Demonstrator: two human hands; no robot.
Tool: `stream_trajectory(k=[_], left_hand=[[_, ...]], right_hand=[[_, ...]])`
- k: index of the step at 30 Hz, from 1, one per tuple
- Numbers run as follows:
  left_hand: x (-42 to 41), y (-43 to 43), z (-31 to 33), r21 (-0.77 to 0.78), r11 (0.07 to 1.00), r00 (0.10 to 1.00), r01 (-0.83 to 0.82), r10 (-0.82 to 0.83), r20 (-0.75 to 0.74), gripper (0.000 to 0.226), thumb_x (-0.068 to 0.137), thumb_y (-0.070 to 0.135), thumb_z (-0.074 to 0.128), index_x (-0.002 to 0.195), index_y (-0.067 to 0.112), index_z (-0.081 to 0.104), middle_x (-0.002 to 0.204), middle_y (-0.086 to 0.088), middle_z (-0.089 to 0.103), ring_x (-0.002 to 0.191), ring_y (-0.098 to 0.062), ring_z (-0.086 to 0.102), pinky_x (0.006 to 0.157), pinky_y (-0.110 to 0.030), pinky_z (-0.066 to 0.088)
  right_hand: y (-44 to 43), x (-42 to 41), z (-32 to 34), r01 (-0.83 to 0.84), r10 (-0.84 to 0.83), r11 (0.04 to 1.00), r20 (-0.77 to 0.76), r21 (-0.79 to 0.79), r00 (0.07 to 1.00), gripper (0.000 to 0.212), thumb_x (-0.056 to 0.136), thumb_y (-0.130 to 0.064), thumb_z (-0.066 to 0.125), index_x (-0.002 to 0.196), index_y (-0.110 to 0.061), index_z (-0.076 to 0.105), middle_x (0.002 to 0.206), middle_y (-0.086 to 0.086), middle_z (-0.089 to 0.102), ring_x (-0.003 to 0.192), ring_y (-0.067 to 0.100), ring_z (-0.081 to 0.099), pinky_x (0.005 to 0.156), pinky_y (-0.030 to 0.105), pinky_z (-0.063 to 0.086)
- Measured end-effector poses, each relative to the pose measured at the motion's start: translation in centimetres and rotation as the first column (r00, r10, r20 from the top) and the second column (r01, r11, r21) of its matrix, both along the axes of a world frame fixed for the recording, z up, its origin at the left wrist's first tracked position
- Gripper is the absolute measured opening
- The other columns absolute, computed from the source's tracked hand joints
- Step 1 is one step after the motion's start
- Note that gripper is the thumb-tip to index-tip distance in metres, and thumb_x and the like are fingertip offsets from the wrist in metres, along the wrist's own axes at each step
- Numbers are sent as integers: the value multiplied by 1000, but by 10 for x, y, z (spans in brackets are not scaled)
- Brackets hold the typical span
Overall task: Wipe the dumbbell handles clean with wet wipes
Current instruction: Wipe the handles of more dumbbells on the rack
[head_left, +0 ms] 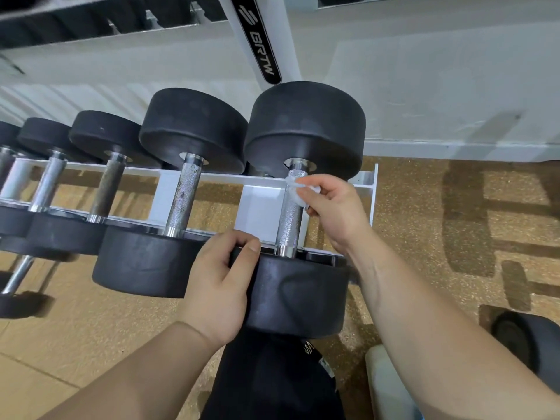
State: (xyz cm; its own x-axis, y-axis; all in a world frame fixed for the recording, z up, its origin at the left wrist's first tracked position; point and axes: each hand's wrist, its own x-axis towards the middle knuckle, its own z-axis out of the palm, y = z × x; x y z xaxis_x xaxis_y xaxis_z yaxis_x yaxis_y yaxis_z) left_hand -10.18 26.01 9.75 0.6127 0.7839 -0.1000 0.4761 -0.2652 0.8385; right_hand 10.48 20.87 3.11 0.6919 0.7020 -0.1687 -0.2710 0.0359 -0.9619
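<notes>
The right hand [333,213] pinches one crumpled white wipe [298,189] between thumb and curled fingers and presses it against the upper part of the handle [290,225], just below the far head. That handle belongs to the rightmost dumbbell [303,295], which lies across the two rails of a white rack [368,183]. The left hand [221,286] grips the dumbbell's near head, with the thumb on its top edge beside the handle's collar and the fingers curled round its left side.

Five dumbbells show on this tier, side by side, with black round heads and metal handles. They get smaller toward the left, and the fifth is cut off by the frame edge. The third handle [106,189] looks dull and brown, the others bright. One more dumbbell [18,274] sits on a lower tier at the left. A white post [260,47] marked BRTW rises behind the rack. Below is a speckled tan floor [409,237].
</notes>
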Motion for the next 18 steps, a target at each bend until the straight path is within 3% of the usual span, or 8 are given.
stream_trajectory(k=[3, 5, 7, 11, 13, 16, 18], left_hand=[[1, 0, 2, 17, 1000, 1000, -1, 1, 2, 34, 88, 55, 49, 91, 28, 69, 96, 5, 68, 100, -15, 62, 93, -40, 47], [2, -1, 2, 28, 1000, 1000, -2, 2, 6, 30, 88, 53, 50, 90, 30, 68, 96, 7, 68, 101, -14, 62, 94, -38, 47], [2, -1, 2, 30, 1000, 1000, -3, 3, 3, 30, 88, 53, 50, 91, 30, 68, 97, 7, 67, 102, -14, 62, 95, -39, 46], [2, -1, 3, 37, 999, 1000, -11, 11, -2, 33, 88, 53, 50, 91, 27, 69, 95, 9, 67, 102, -14, 62, 96, -41, 47], [1, 0, 2, 58, 998, 1000, -3, 3, -5, 33, 88, 53, 50, 91, 26, 70, 95, 9, 68, 102, -16, 62, 95, -43, 47], [1, 1, 1, 64, 998, 1000, 5, -5, 9, 33, 89, 53, 49, 91, 27, 69, 93, 10, 67, 101, -15, 62, 94, -43, 47], [1, 1, 0, 71, 997, 1000, 17, -17, 2, 33, 89, 53, 48, 90, 27, 69, 93, 11, 66, 101, -14, 61, 94, -42, 46]], right_hand=[[-16, -11, -2, -154, 155, 988, 45, -27, 987, 30, 87, -2, 72, 81, -31, 77, 62, -9, 64, 51, 6, 48, 56, 19, 44], [-18, -9, -1, -217, 222, 975, 99, -56, 970, 30, 86, -5, 74, 81, -34, 79, 68, 1, 70, 53, 8, 48, 56, 22, 44], [-8, 0, 3, -148, 158, 987, 174, -69, 972, 27, 86, -14, 76, 83, -40, 79, 86, 10, 74, 62, 10, 52, 64, 28, 44], [11, 5, 9, 37, -8, 997, 379, -68, 925, 16, 90, -20, 73, 97, -34, 78, 83, -11, 69, 68, 1, 54, 69, 17, 42], [0, -1, 7, -36, 100, 990, 489, -137, 867, 15, 89, -22, 73, 99, -33, 78, 72, -13, 61, 63, 3, 49, 62, 14, 36], [-23, -8, 12, -282, 403, 911, 504, -301, 764, 18, 86, -24, 77, 96, -39, 78, 69, -21, 63, 61, 2, 49, 58, 13, 34], [-18, -4, 22, -305, 471, 879, 566, -367, 677, 14, 86, -27, 77, 98, -35, 79, 68, -24, 62, 63, -1, 51, 60, 11, 35]])
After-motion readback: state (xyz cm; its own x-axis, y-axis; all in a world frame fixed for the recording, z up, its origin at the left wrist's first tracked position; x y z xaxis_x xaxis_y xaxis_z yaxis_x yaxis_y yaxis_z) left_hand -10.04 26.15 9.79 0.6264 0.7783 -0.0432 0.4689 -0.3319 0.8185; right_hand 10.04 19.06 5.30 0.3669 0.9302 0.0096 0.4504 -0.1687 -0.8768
